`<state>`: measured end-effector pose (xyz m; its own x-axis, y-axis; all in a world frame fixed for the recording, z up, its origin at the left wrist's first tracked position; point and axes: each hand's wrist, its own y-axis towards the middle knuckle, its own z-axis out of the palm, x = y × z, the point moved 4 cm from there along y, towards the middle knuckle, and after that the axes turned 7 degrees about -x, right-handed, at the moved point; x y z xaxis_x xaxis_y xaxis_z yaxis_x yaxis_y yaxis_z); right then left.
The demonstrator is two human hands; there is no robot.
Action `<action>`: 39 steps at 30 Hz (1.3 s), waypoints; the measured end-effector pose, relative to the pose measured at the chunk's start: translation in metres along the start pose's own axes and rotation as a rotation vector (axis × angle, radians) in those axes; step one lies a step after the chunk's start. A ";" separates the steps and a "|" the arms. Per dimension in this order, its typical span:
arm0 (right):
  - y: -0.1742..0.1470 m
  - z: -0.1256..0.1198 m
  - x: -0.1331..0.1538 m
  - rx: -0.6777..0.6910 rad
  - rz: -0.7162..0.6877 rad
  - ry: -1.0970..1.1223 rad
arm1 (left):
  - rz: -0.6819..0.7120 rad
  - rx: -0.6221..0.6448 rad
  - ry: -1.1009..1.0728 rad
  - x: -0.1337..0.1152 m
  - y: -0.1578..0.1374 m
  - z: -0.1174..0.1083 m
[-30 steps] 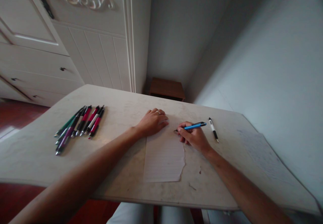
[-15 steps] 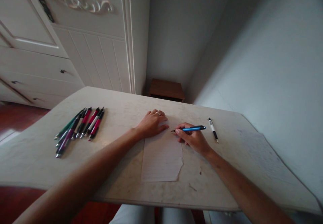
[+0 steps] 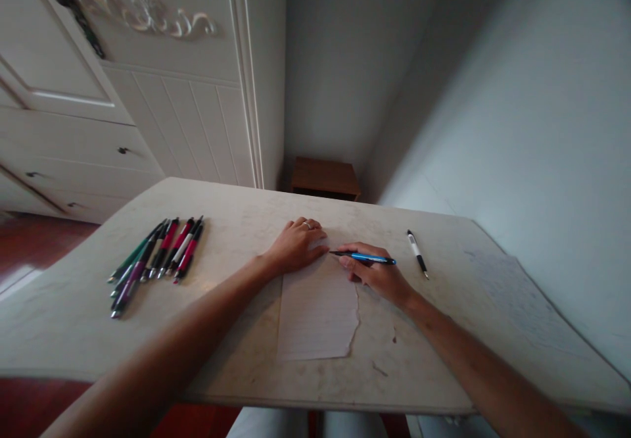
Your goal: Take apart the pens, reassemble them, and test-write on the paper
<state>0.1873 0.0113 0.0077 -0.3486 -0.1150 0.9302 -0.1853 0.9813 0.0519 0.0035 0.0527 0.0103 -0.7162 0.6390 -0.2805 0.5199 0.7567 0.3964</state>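
Note:
A lined sheet of paper point(image 3: 318, 319) with a torn right edge lies on the table in front of me. My left hand point(image 3: 296, 246) rests flat on its upper left part, fingers stretched out, a ring on one of them. In my right hand point(image 3: 377, 273) a blue pen point(image 3: 367, 257) is pinched between thumb and fingers. Its dark tip points left, at the upper part of the paper close to my left thumb. Whether the tip touches the paper I cannot tell.
Several pens point(image 3: 162, 250) lie in a group on the left of the table point(image 3: 236, 359). A white and black pen point(image 3: 417, 254) lies to the right. Beyond the table stand a white cabinet point(image 3: 197, 109) and a brown wooden box-like piece point(image 3: 325, 176); a wall borders the right side.
The blue pen's tip has moved slightly left and up, and its back end has dropped lower and to the left. My left hand keeps its place on the paper. The view has shifted slightly.

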 end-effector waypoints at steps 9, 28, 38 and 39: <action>0.000 0.001 -0.004 -0.031 0.019 0.028 | -0.009 -0.015 -0.014 0.001 0.000 0.000; 0.002 -0.001 -0.006 -0.056 0.020 0.040 | 0.009 -0.026 -0.027 0.002 -0.001 -0.001; 0.003 -0.002 -0.007 -0.075 -0.023 -0.029 | 0.004 0.004 -0.004 0.001 -0.002 0.000; 0.003 -0.002 -0.007 -0.070 -0.024 -0.041 | 0.008 0.003 -0.005 0.001 -0.002 0.000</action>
<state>0.1911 0.0157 0.0020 -0.3825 -0.1430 0.9128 -0.1301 0.9864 0.1000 0.0013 0.0517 0.0093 -0.7096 0.6457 -0.2820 0.5270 0.7520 0.3958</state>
